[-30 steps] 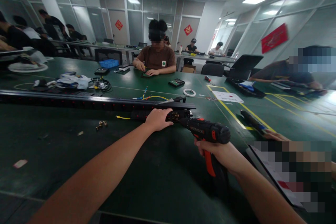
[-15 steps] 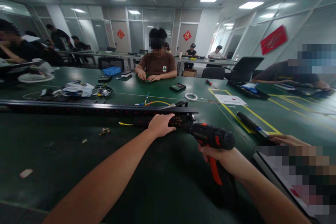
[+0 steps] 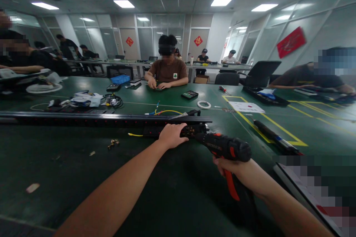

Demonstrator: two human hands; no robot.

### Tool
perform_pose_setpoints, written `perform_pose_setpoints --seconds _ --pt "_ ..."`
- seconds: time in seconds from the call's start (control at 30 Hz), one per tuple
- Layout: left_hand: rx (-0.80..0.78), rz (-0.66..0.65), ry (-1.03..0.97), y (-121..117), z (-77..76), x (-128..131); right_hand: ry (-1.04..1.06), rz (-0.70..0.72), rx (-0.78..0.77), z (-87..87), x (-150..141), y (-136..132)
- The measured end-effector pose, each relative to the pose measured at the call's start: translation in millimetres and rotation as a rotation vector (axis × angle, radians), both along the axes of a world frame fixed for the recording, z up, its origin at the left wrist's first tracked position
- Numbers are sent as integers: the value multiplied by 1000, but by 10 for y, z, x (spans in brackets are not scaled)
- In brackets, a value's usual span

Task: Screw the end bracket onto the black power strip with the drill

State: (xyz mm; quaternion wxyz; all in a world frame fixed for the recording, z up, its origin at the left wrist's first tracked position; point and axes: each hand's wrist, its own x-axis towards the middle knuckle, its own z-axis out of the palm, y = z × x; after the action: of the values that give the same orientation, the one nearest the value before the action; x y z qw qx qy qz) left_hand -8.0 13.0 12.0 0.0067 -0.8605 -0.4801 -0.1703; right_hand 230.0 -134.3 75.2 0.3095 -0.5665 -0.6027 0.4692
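My right hand (image 3: 232, 166) is wrapped round the handle of a black and orange cordless drill (image 3: 226, 146). The drill points left, its tip at a small black part with brass-coloured pieces (image 3: 189, 131). Closed over that part's left side is my left hand (image 3: 172, 136), its thumb toward the drill tip; the fingers' far side is hidden. Directly behind lies a long black metal rail (image 3: 105, 119) with a row of red dots. A short yellow wire (image 3: 135, 134) sticks out left of my left hand. Several small brass pieces (image 3: 113, 143) lie loose on the green tabletop (image 3: 125, 203).
A long black tool resembling an electric screwdriver (image 3: 275, 137) lies at right, by yellow tape (image 3: 296, 143). Beyond the rail are a white ring (image 3: 204, 104), bundled cables (image 3: 112, 100) and a blue basket (image 3: 120, 79). A person (image 3: 167, 68) works opposite; others sit around.
The view has tilted slightly, so everything sits a little lower. Another person's hand at the right has left the long black tool. My hands and the drill keep their places on the part.
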Motion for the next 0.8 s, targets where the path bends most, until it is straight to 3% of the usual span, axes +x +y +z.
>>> perform_pose_setpoints --seconds 0.8 --pt "-2 3 -2 27 -57 -2 4 37 0 -53 42 12"
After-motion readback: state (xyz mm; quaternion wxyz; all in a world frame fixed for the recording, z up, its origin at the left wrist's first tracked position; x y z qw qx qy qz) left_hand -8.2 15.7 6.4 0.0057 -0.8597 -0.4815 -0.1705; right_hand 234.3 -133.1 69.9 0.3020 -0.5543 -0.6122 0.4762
